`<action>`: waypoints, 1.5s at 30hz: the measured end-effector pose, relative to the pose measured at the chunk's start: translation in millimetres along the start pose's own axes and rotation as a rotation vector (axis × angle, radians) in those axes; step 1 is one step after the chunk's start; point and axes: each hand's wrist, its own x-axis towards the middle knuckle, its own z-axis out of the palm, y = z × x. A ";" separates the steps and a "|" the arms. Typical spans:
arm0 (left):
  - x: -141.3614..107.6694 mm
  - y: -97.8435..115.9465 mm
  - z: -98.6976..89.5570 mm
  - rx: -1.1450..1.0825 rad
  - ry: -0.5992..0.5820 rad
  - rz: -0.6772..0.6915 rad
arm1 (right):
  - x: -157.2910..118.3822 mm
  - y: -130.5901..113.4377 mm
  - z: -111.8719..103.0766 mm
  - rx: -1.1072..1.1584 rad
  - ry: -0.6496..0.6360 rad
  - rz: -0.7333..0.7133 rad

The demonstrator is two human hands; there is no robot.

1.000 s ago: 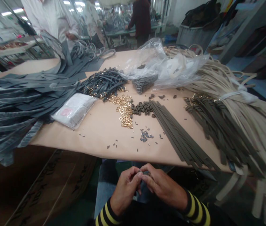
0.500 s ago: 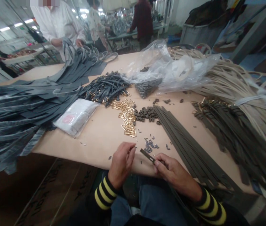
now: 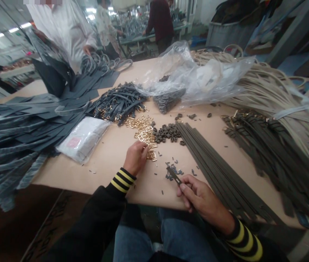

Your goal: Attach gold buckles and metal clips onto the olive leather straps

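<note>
Left hand [image 3: 136,158] on gold buckles [image 3: 144,130], fingers together, any grip hidden; right hand [image 3: 202,194], thumb and fingers clamped on a narrow dark strap [image 3: 173,175] above the paper-covered table [image 3: 108,163].

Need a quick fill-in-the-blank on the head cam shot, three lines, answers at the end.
The left hand reaches into a pile of ____ buckles.
The right hand holds a short strap piece, and the long olive strips lie to its ____.
The left sleeve cuff has black and ____ stripes.

Missing words: gold; right; yellow.
</note>
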 end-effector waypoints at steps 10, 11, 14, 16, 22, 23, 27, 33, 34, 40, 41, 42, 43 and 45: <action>-78.9 38.3 -23.3 -1.188 -0.290 -0.744 | -16.2 -15.9 4.3 -0.246 0.017 -0.159; -87.9 40.6 -20.0 -1.206 -0.295 -0.763 | -18.4 -17.0 7.8 -0.244 0.005 -0.158; -110.0 47.1 -10.1 -1.252 -0.322 -0.784 | -23.4 -16.2 18.8 -0.220 -0.016 -0.155; -121.1 51.2 -5.4 -1.279 -0.335 -0.786 | -25.9 -13.5 24.5 -0.221 -0.026 -0.133; -143.5 56.4 -1.6 -1.401 -0.309 -0.785 | -33.6 -2.7 29.8 -0.151 -0.071 -0.035; -146.3 56.5 -1.6 -1.423 -0.289 -0.791 | -34.9 -1.0 30.0 -0.129 -0.068 -0.018; -155.8 58.2 -1.0 -1.437 -0.264 -0.808 | -39.2 3.7 31.1 -0.065 -0.073 0.023; -164.7 58.7 3.2 -1.358 -0.197 -0.726 | -44.2 4.2 32.6 0.021 -0.112 0.039; -165.5 57.6 4.1 -1.298 -0.179 -0.683 | -44.9 3.9 32.8 0.053 -0.131 0.041; -169.0 52.2 3.6 -0.831 -0.176 -0.258 | -47.4 5.2 31.7 0.187 -0.274 0.072; -169.4 52.2 2.4 -0.782 -0.185 -0.170 | -47.6 6.2 31.3 0.204 -0.305 0.077; -169.7 52.4 1.0 -0.738 -0.190 -0.089 | -47.8 7.3 31.0 0.219 -0.337 0.084; -169.9 52.7 -0.5 -0.699 -0.191 -0.018 | -47.9 8.6 30.9 0.232 -0.367 0.094; -169.9 53.7 -3.2 -0.627 -0.202 0.062 | -47.9 11.3 31.2 0.247 -0.408 0.117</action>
